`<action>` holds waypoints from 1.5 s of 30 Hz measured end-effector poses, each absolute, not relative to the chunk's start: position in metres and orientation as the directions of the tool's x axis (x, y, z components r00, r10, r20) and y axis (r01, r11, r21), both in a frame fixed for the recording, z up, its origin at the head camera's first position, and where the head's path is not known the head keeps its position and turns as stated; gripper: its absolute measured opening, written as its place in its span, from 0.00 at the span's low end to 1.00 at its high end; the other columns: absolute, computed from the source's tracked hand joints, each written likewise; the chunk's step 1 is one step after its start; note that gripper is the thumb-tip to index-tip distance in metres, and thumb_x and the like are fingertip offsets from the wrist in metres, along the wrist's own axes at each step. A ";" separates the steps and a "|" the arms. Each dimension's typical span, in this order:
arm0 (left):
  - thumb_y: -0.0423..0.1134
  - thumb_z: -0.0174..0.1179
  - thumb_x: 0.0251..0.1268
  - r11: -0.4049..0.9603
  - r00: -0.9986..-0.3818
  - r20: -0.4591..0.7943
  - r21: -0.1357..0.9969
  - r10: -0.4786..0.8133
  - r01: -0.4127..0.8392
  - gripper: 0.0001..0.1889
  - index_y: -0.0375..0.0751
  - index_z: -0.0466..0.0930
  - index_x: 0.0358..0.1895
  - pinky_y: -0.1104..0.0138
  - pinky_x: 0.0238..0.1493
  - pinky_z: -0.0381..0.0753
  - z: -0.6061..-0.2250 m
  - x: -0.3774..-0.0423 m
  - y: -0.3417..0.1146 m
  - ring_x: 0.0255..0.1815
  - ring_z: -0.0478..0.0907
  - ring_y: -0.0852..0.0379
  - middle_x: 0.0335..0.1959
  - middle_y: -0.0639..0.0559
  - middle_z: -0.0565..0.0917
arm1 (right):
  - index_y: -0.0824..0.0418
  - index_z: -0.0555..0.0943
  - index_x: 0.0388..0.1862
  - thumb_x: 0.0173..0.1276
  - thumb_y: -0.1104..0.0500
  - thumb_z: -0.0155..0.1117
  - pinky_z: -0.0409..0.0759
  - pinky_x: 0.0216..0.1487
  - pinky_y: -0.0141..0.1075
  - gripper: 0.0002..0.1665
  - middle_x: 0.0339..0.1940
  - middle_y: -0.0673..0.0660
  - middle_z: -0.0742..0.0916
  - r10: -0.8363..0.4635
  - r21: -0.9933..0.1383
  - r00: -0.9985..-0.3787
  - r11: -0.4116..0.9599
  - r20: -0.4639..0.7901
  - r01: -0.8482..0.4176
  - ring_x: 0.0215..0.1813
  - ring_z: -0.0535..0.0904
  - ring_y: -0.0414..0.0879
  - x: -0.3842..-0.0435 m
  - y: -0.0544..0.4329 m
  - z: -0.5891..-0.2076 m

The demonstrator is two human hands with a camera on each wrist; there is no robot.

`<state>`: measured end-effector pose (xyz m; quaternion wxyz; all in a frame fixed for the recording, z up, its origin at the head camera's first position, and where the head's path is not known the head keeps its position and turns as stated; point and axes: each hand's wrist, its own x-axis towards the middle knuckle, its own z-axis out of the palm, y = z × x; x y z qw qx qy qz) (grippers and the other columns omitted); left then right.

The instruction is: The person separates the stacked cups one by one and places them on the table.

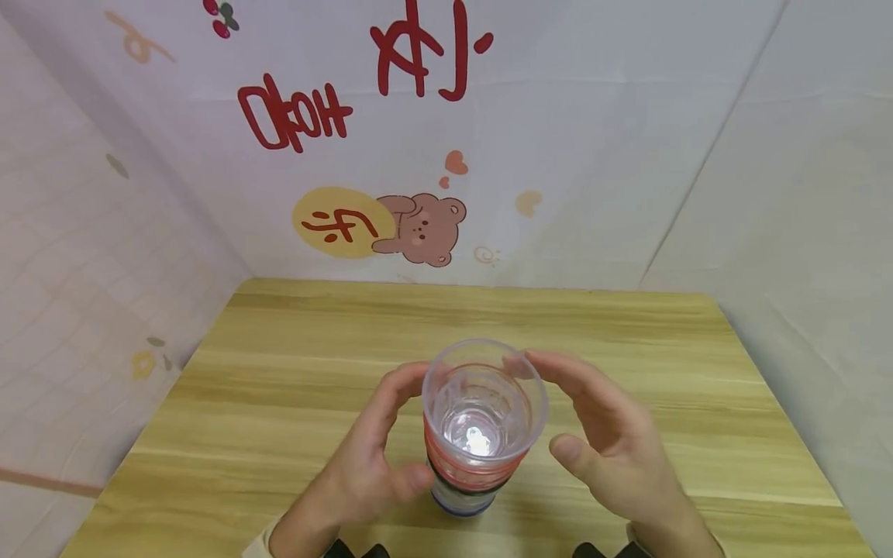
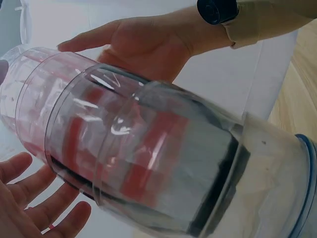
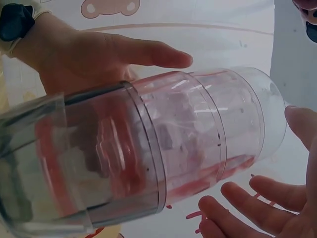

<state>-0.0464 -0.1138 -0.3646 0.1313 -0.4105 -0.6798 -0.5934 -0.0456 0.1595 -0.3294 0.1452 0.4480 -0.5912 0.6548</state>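
Note:
A tall stack of nested clear plastic cups (image 1: 477, 470) stands upright on the wooden table, its wide mouth facing up. Reddish bands, a dark ring and a blue rim at the bottom show on it. My left hand (image 1: 370, 465) curves loosely beside the left of the stack, its thumb near the lower part. On the other side, my right hand (image 1: 621, 446) has its thumb spread away from the cups and its fingertips near the upper rim. The right wrist view shows a gap between the right fingers (image 3: 262, 208) and the stack (image 3: 188, 134). Neither hand grips the cups.
The wood-grain table (image 1: 293, 333) extends around the stack. White fabric walls (image 1: 593, 155) enclose it at the back and both sides, with a printed bear (image 1: 422, 230) and red characters on the back one. Dark straps sit on both wrists.

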 end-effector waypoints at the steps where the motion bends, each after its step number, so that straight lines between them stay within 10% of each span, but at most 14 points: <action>1: 0.65 0.56 0.79 -0.047 -0.632 0.666 0.702 0.398 0.710 0.44 0.29 0.60 0.78 0.56 0.78 0.73 -0.365 -0.046 -0.113 0.74 0.75 0.49 0.72 0.40 0.78 | 0.82 0.66 0.76 0.81 0.60 0.66 0.67 0.84 0.39 0.36 0.73 0.67 0.83 -0.343 -0.649 -0.561 -0.253 0.753 -0.717 0.77 0.78 0.53 -0.045 0.158 -0.329; 20: 0.63 0.65 0.74 -0.108 -0.590 0.709 0.670 0.386 0.735 0.47 0.26 0.60 0.77 0.56 0.77 0.73 -0.355 -0.051 -0.098 0.73 0.76 0.47 0.70 0.37 0.79 | 0.82 0.62 0.79 0.74 0.48 0.75 0.66 0.86 0.41 0.53 0.77 0.69 0.79 -0.391 -0.654 -0.547 -0.232 0.740 -0.720 0.80 0.75 0.56 -0.047 0.143 -0.320; 45: 0.44 0.85 0.55 -0.163 -0.624 0.657 0.733 0.424 0.661 0.58 0.28 0.53 0.80 0.57 0.80 0.72 -0.358 -0.045 -0.087 0.74 0.74 0.45 0.77 0.35 0.72 | 0.82 0.59 0.81 0.63 0.61 0.85 0.76 0.78 0.37 0.59 0.76 0.64 0.81 -0.393 -0.704 -0.589 -0.303 0.706 -0.642 0.77 0.77 0.52 -0.043 0.128 -0.320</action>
